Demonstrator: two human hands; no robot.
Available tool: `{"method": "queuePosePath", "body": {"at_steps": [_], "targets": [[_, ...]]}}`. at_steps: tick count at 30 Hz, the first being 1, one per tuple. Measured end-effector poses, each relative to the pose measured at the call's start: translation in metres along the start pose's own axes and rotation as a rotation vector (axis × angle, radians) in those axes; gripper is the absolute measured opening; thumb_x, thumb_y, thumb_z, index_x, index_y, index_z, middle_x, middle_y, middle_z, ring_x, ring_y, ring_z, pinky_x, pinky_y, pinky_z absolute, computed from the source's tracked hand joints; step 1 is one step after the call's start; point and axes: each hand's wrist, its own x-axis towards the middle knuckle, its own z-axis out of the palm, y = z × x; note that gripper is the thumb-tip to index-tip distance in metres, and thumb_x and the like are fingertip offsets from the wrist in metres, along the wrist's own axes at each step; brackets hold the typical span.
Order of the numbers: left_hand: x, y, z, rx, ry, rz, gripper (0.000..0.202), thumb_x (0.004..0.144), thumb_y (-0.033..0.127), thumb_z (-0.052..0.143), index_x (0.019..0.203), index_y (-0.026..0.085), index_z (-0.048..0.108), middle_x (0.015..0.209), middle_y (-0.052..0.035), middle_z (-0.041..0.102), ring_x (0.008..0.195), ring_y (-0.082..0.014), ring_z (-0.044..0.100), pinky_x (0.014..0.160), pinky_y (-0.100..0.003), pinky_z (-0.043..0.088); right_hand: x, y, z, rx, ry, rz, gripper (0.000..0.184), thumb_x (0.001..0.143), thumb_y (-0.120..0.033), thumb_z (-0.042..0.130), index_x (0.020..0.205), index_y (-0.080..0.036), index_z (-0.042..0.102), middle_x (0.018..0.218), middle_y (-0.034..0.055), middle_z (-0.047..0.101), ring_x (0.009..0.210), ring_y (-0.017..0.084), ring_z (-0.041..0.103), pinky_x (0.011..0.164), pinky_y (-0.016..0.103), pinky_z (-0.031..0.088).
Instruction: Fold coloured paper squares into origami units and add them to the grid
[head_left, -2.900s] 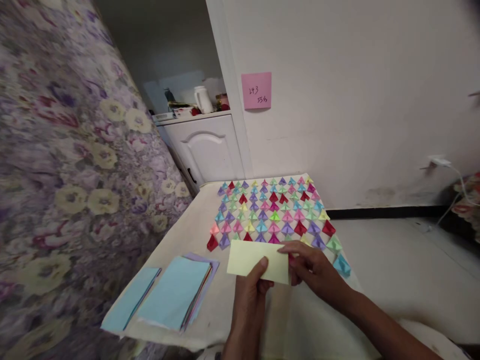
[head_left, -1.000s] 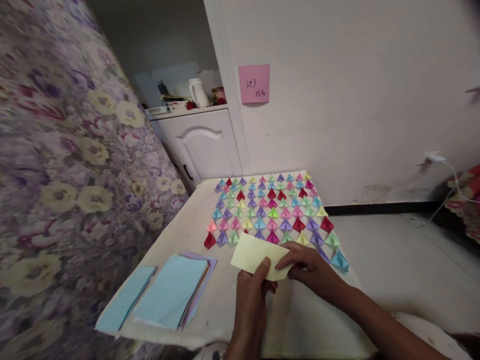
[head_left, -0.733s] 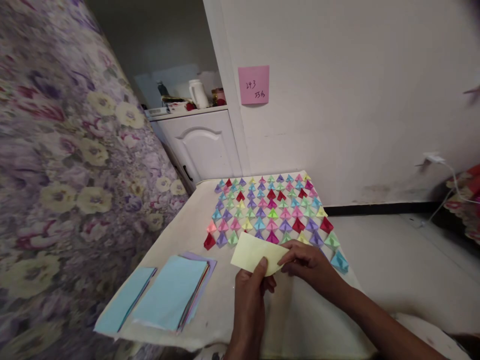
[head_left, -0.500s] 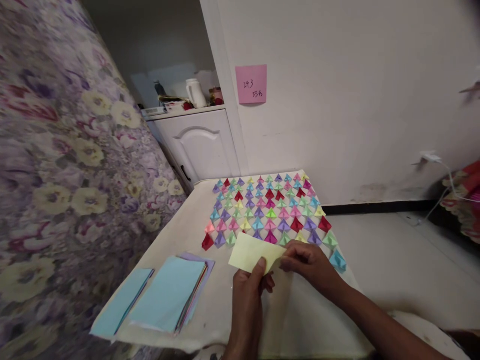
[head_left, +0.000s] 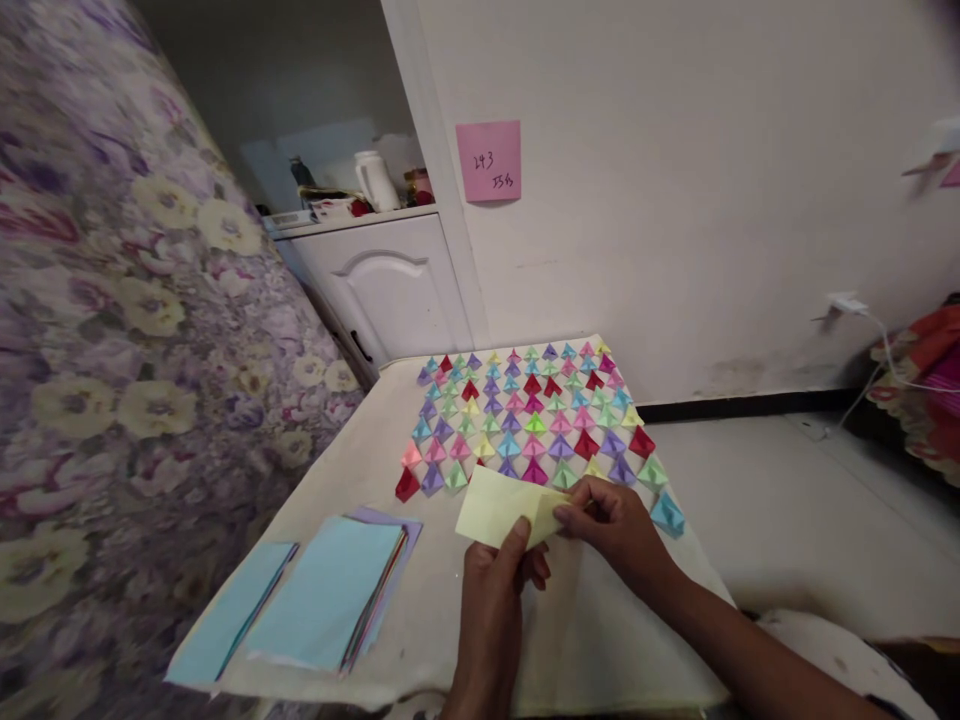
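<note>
A pale yellow sheet of paper [head_left: 495,503] is held up above the near part of the table. My left hand [head_left: 501,575] grips its lower edge, the thumb lying on the front face and the fingers behind. At the paper's right end, my right hand [head_left: 604,515] pinches the corner between thumb and fingers. The right part of the sheet is bent, with a crease near the left thumb. Just beyond the hands, rows of small folded paper pieces [head_left: 534,424] in many colours cover the table. A lone blue folded piece [head_left: 667,514] lies right of my right hand.
On the left of the cloth-covered table [head_left: 360,690] lie a stack of coloured paper [head_left: 330,590] and a narrower stack [head_left: 232,610]. A floral curtain [head_left: 150,350] hangs at the left. Behind stand a white cabinet [head_left: 390,300] and a wall with a pink note [head_left: 489,160].
The view has shifted slightly, so the surroundings sit further left. My right hand has moved a little inward along the paper's right end. Both hands keep hold of the sheet.
</note>
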Motion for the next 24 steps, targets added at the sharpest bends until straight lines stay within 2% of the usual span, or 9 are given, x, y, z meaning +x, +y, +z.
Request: {"method": "queuePosePath", "body": {"at_steps": [4, 12, 24], "targets": [[-0.0013, 0.0015, 0.0019, 0.009, -0.008, -0.003, 0.030, 0.072, 0.037, 0.062, 0.056, 0.011, 0.060, 0.044, -0.0009, 0.054, 0.043, -0.0107, 0.045, 0.047, -0.023, 0.034, -0.0008, -0.0017, 0.0003, 0.027, 0.023, 0.041, 0.026, 0.071, -0.039, 0.065, 0.061, -0.018, 0.054, 0.055, -0.0022, 0.058, 0.055, 0.014, 0.058, 0.052, 0.023, 0.045], [-0.0026, 0.0026, 0.0030, 0.003, -0.040, -0.009, 0.029, 0.074, 0.035, 0.061, 0.057, 0.011, 0.061, 0.044, -0.0008, 0.054, 0.043, -0.0106, 0.045, 0.046, -0.023, 0.033, -0.0030, -0.0043, -0.0002, -0.055, 0.047, -0.037, 0.027, 0.073, -0.034, 0.062, 0.057, -0.018, 0.048, 0.069, -0.0001, 0.060, 0.055, 0.011, 0.049, 0.049, 0.021, 0.039], [0.0009, -0.0053, -0.0038, 0.024, -0.093, -0.009, 0.032, 0.080, 0.033, 0.055, 0.059, 0.010, 0.061, 0.047, -0.0017, 0.054, 0.045, -0.0103, 0.045, 0.047, -0.023, 0.034, -0.0031, -0.0029, 0.0006, -0.074, 0.089, -0.003, 0.025, 0.072, -0.030, 0.063, 0.058, -0.019, 0.046, 0.057, -0.0041, 0.049, 0.051, 0.010, 0.043, 0.048, 0.021, 0.036]]}}
